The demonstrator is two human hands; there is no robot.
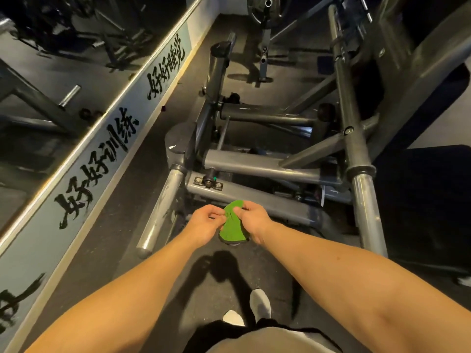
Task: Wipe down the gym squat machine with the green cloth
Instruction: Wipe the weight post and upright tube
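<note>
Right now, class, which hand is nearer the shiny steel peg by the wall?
Left. The left hand is just right of the steel peg; the right hand lies beyond the green cloth.

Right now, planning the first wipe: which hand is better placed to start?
Right, probably: the right hand, nearer the bar, grips the cloth; the left hand only pinches its edge.

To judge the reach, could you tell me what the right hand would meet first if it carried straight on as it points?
Probably the machine's lower grey crossbeam just beyond the green cloth the right hand holds; depth is unclear.
</note>
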